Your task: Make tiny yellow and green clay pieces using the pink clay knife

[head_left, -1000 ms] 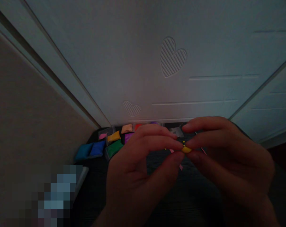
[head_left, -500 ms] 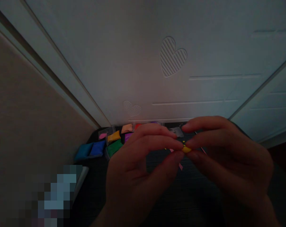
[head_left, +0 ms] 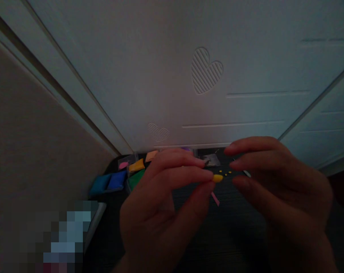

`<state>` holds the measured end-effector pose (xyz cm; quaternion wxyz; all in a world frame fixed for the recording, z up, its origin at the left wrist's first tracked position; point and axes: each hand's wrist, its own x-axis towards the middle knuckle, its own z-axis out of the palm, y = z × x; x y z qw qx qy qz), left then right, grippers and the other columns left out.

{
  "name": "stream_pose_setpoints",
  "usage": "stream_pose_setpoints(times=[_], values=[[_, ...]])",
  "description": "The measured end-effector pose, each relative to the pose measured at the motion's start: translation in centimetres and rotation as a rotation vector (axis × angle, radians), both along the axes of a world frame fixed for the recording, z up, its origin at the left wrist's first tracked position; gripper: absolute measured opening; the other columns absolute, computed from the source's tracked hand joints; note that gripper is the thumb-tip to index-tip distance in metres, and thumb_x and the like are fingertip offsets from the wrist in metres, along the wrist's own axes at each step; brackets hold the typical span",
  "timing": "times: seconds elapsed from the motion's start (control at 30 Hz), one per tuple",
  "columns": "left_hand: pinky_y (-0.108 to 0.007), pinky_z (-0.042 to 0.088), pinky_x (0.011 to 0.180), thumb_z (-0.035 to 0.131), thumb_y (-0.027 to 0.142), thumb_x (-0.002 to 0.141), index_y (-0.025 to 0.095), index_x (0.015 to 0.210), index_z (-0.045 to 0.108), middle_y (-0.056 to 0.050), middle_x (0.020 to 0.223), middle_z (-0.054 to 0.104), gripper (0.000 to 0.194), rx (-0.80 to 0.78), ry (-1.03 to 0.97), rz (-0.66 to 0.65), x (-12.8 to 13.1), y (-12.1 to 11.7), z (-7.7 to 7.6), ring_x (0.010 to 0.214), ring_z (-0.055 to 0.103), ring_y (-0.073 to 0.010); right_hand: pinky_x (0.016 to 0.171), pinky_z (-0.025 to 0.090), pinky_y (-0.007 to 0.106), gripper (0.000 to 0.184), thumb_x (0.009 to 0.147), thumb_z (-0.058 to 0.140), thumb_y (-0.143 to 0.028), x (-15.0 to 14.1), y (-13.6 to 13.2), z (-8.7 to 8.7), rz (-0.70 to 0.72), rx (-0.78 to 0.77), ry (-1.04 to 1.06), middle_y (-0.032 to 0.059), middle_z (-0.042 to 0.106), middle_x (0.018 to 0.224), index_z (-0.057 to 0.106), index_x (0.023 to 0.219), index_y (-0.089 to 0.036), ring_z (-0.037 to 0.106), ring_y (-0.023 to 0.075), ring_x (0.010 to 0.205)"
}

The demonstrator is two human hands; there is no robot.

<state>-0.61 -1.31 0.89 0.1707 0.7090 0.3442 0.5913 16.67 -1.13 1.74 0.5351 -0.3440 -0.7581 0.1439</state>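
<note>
Yellow lump (head_left: 218, 178): 1, in left hand (head_left: 166, 203) | yellow crumbs (head_left: 229, 172): 3

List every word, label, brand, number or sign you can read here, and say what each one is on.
No readable text anywhere.
White panel: only a large heart, a small heart and plain lines; no letters.
Colored packets: no print can be made out; too dim and small.
Clear bag: marks too small and blurred to read.
Lower-left item: pixelated, so any text is hidden.
Yellow piece: no lettering seen.
</note>
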Motion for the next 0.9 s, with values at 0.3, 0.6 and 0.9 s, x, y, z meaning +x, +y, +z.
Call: stream_pose_setpoints(times=[0.3, 0.6, 0.9], values=[[-0.029, 0.041, 0.086, 0.064, 0.014, 0.066, 0.028, 0.08, 0.065, 0.003, 0.087, 0.056, 0.02, -0.035, -0.282, -0.094, 0.4, -0.2, -0.5, 0.089, 0.05, -0.0142, 0.071, 0.051, 0.028, 0.027, 0.068, 0.062, -0.01, -0.1, 0.0, -0.1, 0.031, -0.007, -0.016, 0.002, 0.057, 0.101, 0.06, 0.092, -0.023, 0.055, 0.0178, 0.091], [-0.024, 0.043, 0.069, 0.054, 0.029, 0.075, 0.025, 0.074, 0.059, 0.002, 0.078, 0.051, 0.006, -0.942, -1.131, -0.765, 1.8, 1.6, -0.7, 0.073, 0.05, -0.009, 0.071, 0.05, 0.032, 0.026, 0.071, 0.059, -0.012, -0.1, 0.1, -0.4, -0.019, 0.013, -0.019, 0.002, 0.059, 0.099, 0.06, 0.092, -0.027, 0.056, 0.0192, 0.088], [-0.023, 0.044, 0.069, 0.052, 0.029, 0.076, 0.025, 0.075, 0.058, 0.002, 0.078, 0.054, 0.007, -0.956, -1.079, -0.797, 2.0, 1.1, -0.9, 0.075, 0.052, -0.0095, 0.073, 0.05, 0.03, 0.022, 0.071, 0.06, -0.015, -0.6, 0.0, -0.6, -0.049, 0.015, 0.054, 0.002, 0.058, 0.099, 0.061, 0.09, -0.025, 0.054, 0.0192, 0.093]])
